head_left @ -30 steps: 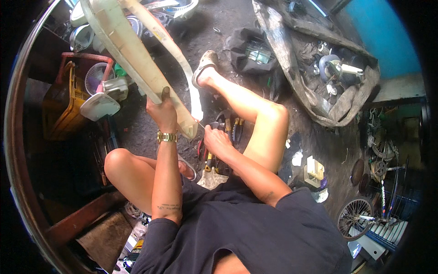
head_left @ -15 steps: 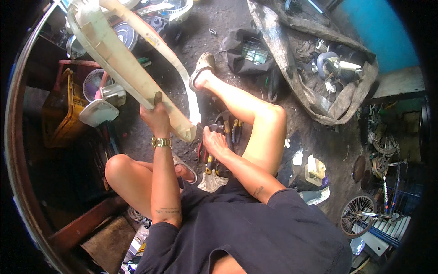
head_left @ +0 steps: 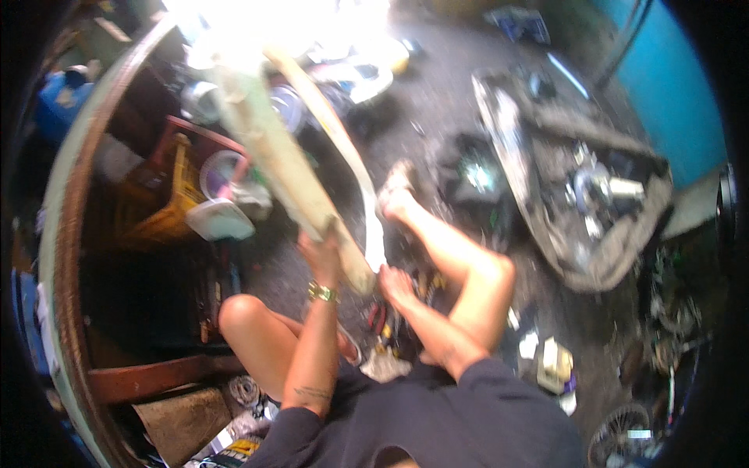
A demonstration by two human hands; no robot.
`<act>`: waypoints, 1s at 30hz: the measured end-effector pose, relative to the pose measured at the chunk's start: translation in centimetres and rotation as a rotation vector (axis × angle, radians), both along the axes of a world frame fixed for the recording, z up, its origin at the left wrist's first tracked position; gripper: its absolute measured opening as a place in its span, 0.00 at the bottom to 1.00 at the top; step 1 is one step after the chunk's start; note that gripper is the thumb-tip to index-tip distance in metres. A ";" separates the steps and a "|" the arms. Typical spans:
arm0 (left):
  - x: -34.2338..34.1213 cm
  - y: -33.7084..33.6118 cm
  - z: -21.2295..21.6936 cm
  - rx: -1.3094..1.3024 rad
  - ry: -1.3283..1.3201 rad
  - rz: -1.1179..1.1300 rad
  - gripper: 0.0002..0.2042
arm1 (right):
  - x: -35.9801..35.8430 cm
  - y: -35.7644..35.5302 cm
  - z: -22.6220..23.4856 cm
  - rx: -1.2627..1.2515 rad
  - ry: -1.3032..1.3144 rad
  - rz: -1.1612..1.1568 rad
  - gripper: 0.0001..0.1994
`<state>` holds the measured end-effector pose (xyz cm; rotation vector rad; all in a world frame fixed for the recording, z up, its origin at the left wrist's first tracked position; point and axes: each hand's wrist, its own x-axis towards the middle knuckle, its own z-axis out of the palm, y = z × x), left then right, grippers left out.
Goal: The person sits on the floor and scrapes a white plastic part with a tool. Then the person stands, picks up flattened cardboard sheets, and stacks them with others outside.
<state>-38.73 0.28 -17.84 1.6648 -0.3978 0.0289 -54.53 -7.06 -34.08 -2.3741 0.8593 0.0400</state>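
Note:
A long cream plastic panel stretches from near my lap toward the bright far side, its near end rounded. Wearing a gold watch, my left hand is wrapped round the panel close to that end, thumb on its face. A narrower curved strip runs along the panel's right side, and whether the two are one piece I cannot tell. At the strip's near tip is my right hand, fingers curled closed; what they hold is hidden and blurred. Below the hands, yellow-and-black handled tools lie between my legs.
A yellow crate and a small fan stand at the left. A black bag sits beyond my right foot. Farther right, a crumpled grey sheet surrounds loose parts. A bicycle wheel is at the lower right.
The whole view has shifted, so the scene sits lower and farther right, and it is blurred now. My left hand keeps its hold on the panel; my right hand stays by its near end.

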 end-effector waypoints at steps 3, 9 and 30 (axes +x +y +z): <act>-0.4 -2.1 3.1 0.067 0.167 -0.027 0.23 | 1.0 0.5 0.4 0.110 0.087 -0.148 0.16; 0.3 -2.5 8.5 0.346 0.196 -0.101 0.35 | 2.3 3.6 4.6 0.175 0.095 -0.135 0.18; -4.0 0.6 -3.4 0.242 0.085 -0.131 0.18 | 0.0 2.2 13.2 0.154 0.004 -0.184 0.18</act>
